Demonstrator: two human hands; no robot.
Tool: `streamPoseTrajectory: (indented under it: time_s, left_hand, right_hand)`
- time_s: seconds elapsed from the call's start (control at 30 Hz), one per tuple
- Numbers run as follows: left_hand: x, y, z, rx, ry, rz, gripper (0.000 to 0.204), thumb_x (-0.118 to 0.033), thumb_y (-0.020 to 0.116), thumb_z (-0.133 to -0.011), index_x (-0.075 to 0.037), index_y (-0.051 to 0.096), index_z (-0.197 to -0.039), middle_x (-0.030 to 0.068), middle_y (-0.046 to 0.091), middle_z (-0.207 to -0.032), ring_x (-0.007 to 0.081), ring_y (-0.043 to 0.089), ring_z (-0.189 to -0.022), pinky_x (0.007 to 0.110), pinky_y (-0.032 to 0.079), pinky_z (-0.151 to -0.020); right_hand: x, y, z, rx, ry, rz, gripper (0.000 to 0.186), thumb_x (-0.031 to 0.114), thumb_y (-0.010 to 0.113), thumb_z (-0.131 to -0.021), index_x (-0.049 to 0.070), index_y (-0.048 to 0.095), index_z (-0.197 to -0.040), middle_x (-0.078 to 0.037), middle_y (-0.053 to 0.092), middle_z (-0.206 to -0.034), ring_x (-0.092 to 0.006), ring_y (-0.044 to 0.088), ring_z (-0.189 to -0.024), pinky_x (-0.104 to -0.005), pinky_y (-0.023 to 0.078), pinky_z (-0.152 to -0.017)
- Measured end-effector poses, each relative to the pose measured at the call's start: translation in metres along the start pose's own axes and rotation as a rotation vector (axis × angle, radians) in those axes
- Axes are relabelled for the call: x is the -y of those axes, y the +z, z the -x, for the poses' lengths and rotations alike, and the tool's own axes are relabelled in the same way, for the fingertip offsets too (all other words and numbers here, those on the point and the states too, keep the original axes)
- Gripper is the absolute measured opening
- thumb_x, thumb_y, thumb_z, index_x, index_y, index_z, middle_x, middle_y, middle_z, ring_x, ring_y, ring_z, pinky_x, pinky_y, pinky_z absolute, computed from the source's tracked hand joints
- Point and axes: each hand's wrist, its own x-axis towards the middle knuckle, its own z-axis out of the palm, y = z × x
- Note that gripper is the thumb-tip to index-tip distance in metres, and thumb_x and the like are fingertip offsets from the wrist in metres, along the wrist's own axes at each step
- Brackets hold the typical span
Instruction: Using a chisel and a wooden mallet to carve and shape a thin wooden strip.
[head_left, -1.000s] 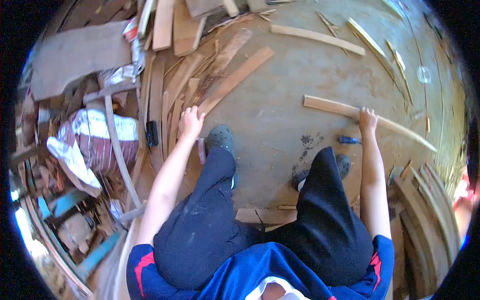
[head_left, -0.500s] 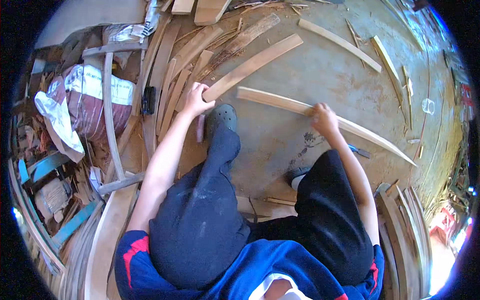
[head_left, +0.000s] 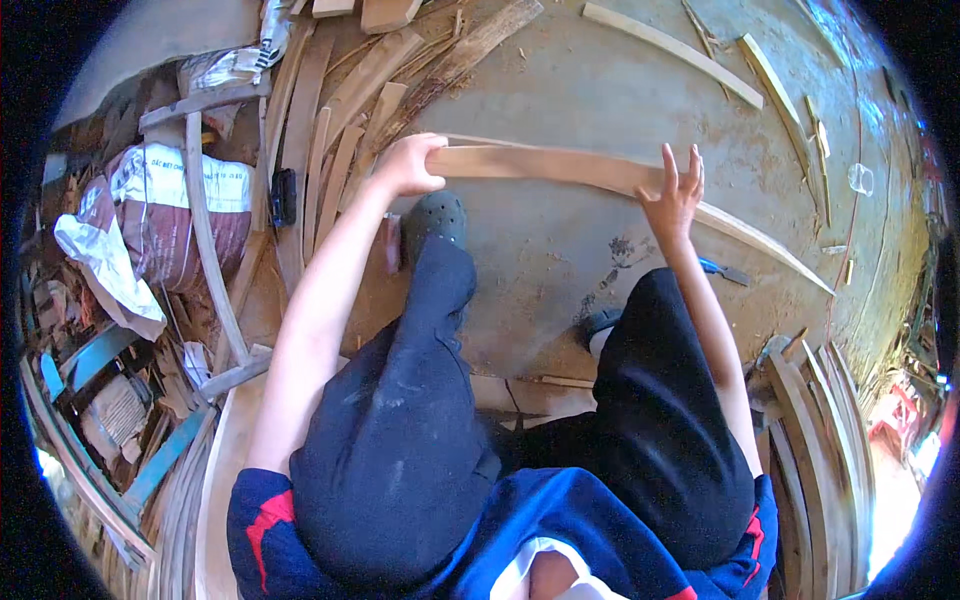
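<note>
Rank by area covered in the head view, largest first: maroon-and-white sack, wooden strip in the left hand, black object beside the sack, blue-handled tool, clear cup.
1. Maroon-and-white sack
2. Wooden strip in the left hand, longer but narrow
3. Black object
Blue-handled tool and clear cup: too alike to rank.

Hands (head_left: 408,165): 2
Held plank (head_left: 540,163): 1
Clogs (head_left: 437,222): 2
Blue-handled tool (head_left: 711,266): 1 at 3 o'clock
Clear cup (head_left: 861,179): 1

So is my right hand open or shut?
Open: your right hand has its fingers spread apart, near the held wooden strip.
</note>
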Motion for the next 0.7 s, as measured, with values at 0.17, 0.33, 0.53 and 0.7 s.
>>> streamPoseTrajectory:
  time_s: [0.17,0.33,0.53,0.7]
  left_hand:
    - [0.018,0.025,-0.006,-0.050,0.029,-0.111,0.041,-0.013,0.066,-0.056,-0.005,0.054,-0.094,0.0126,0.053,-0.097,0.0323,0.055,-0.089,0.040,0.046,-0.080]
    - [0.044,0.036,0.008,-0.397,-0.252,-0.007,0.050,-0.011,0.071,-0.059,-0.007,0.055,-0.106,0.0103,0.057,-0.102,0.0243,0.059,-0.086,0.035,0.049,-0.078]
    - [0.050,0.033,0.007,-0.336,-0.272,0.088,0.056,-0.007,0.074,-0.063,-0.006,0.054,-0.114,0.0095,0.060,-0.095,0.0167,0.060,-0.070,0.031,0.051,-0.068]
    - [0.042,0.032,-0.003,-0.280,-0.296,0.080,0.058,-0.007,0.075,-0.062,-0.006,0.055,-0.117,0.0092,0.060,-0.093,0.0167,0.061,-0.072,0.030,0.052,-0.069]
  right_hand:
    - [-0.035,0.009,0.018,0.632,-0.067,-0.254,0.058,0.019,0.072,-0.066,0.020,0.053,-0.121,-0.005,0.056,-0.115,-0.0281,0.050,-0.108,-0.0412,0.042,-0.089]
    - [-0.009,0.010,0.006,0.520,-0.060,-0.150,0.053,0.026,0.073,-0.066,0.019,0.056,-0.116,-0.003,0.059,-0.111,-0.0261,0.050,-0.108,-0.0417,0.040,-0.089]
    - [-0.008,0.013,0.005,0.586,0.066,-0.159,0.056,0.030,0.074,-0.065,0.019,0.057,-0.117,-0.002,0.059,-0.113,-0.0269,0.050,-0.110,-0.0416,0.040,-0.091]
    - [-0.012,0.014,0.015,0.667,0.035,-0.252,0.056,0.023,0.073,-0.067,0.016,0.055,-0.120,-0.004,0.058,-0.115,-0.0291,0.050,-0.108,-0.0397,0.042,-0.090]
